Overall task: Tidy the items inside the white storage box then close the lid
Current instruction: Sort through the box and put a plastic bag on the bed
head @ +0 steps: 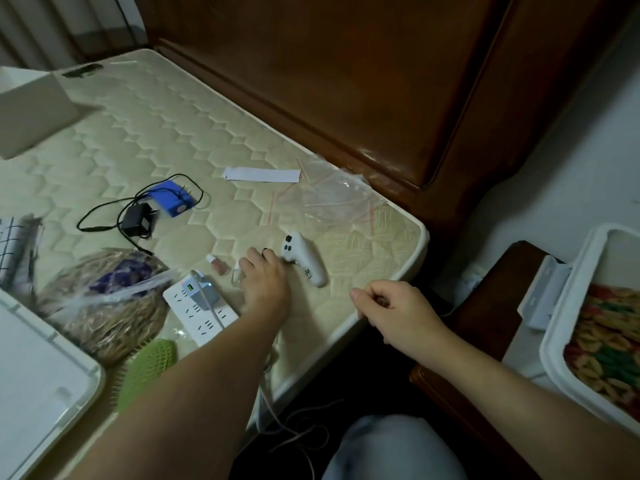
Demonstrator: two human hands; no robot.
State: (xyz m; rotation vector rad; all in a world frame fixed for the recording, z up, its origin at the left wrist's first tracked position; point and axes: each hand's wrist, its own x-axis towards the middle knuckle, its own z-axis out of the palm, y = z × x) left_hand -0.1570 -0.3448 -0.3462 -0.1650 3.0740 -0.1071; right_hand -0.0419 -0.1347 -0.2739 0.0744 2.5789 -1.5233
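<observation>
A quilted cream mattress (145,133) fills the upper left and centre of the frame, with a dark wooden headboard (363,81) behind it. At the right edge sits the white storage box (568,306), open, its inside showing a red, green and yellow pattern. A flat white lid (38,375) lies at the lower left, beside a woven straw item (114,323) with a clear bag on it. Just right of that is a white power strip (201,310) with a plug in it, and a green brush (145,372) below.

The left hand (265,282) reaches to mid-frame, palm down on the mattress — its fingers rest beside a white controller (304,261), touching something small and dark; whether it grips anything I cannot tell. The right hand (391,306) hovers at the mattress edge, fingers loosely curled, holding nothing visible.

Smaller things — a black adapter (136,221), a blue block (171,199), a nail polish bottle (218,266).
</observation>
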